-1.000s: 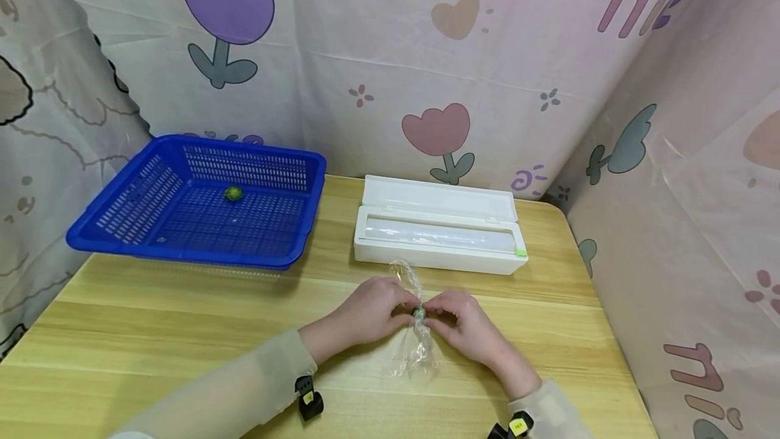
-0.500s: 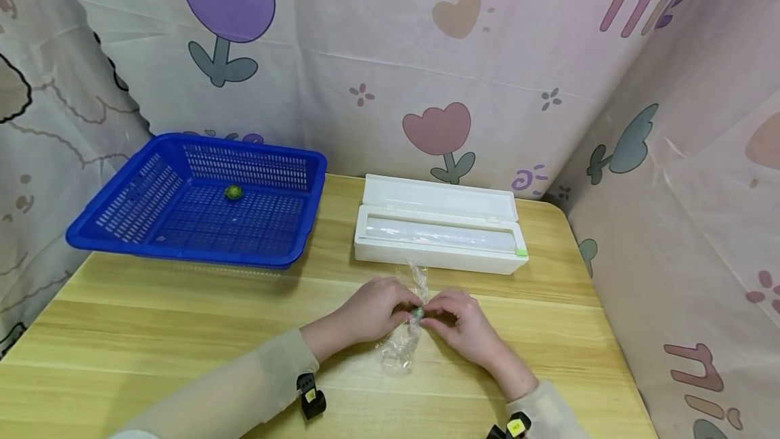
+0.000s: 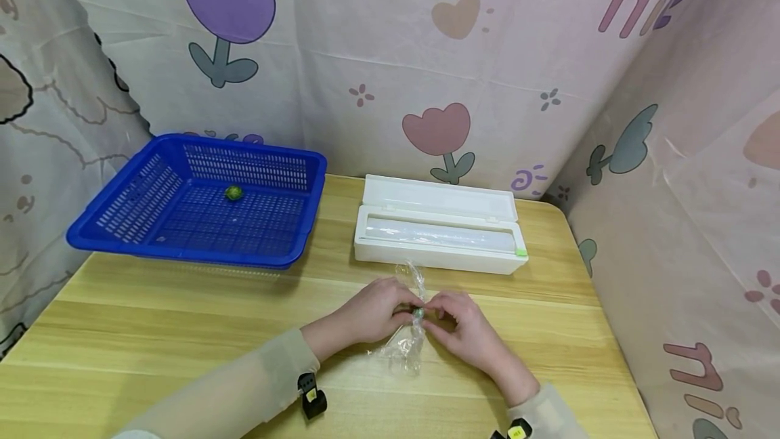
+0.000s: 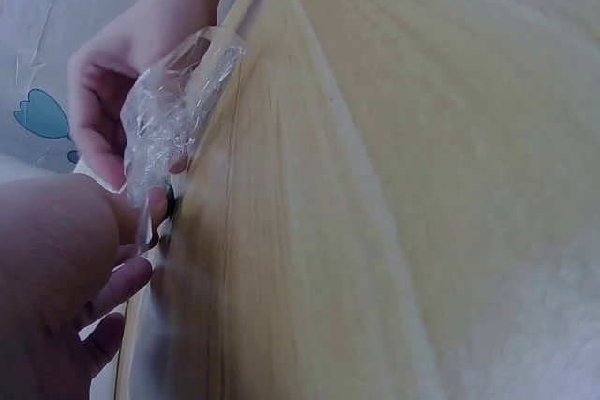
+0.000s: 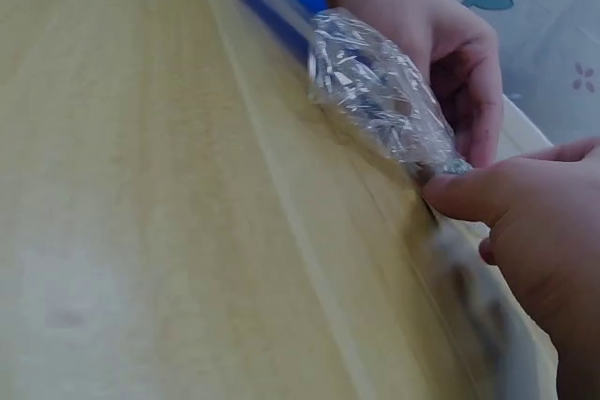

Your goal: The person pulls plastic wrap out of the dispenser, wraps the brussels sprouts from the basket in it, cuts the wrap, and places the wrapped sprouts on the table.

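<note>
From my post I see that the near end of the plastic wrap [image 3: 407,352] has swung left since a second ago; bunched half a second ago, it now spreads, one corner reaching further left.

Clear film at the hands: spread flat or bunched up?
Bunched. The clear film is crumpled, narrowing where the left hand and right hand pinch it, with loose ends sticking out.
</note>
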### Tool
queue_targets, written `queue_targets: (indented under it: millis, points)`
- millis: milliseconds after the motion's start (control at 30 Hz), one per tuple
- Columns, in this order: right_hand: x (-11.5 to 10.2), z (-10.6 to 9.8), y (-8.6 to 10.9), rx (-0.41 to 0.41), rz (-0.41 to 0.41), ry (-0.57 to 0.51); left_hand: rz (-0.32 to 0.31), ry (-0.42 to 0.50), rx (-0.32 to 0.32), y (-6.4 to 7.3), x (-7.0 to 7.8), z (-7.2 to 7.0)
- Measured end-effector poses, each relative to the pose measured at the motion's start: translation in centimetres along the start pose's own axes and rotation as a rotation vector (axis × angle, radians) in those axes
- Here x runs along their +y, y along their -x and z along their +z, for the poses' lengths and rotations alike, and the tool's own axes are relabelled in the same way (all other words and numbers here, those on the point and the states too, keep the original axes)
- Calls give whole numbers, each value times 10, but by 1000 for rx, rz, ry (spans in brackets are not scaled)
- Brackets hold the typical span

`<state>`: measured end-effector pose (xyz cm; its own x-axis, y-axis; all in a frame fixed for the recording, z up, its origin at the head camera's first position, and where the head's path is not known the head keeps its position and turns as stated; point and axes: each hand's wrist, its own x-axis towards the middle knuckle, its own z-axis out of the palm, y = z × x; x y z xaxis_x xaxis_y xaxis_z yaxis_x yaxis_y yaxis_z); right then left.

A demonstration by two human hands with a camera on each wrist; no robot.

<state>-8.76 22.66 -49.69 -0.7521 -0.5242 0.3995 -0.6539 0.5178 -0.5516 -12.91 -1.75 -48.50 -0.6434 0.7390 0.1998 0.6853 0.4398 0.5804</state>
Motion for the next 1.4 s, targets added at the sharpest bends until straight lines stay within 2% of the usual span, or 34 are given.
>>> queue_targets:
  millis: [167,233,300,433,567,700,800,1033,1400]
  points:
    - [-5,1,2,-22,-151,108,7,-10,-6,-1,-1,0]
    - [-6,2,1,-24,-173,126,2,-7,-13,-1,-1,-1]
    - [-6,4,2,-11,-163,116,-12,0,-22,-1,-1,-1]
    - [-6,6,4,24,-79,24,-16,23,-13,-1,-2,1]
    - [-4,8,1,71,-15,-73,2,40,45,-1,-3,4]
    - [-4,10,-5,107,44,-183,-38,58,73,0,-2,6]
    - [-5,10,-9,111,133,-252,-77,52,80,0,-1,6]
    - [-8,6,-19,49,379,-289,-104,-5,105,2,0,4]
    - [-9,1,-34,0,554,-249,-154,-20,100,1,2,4]
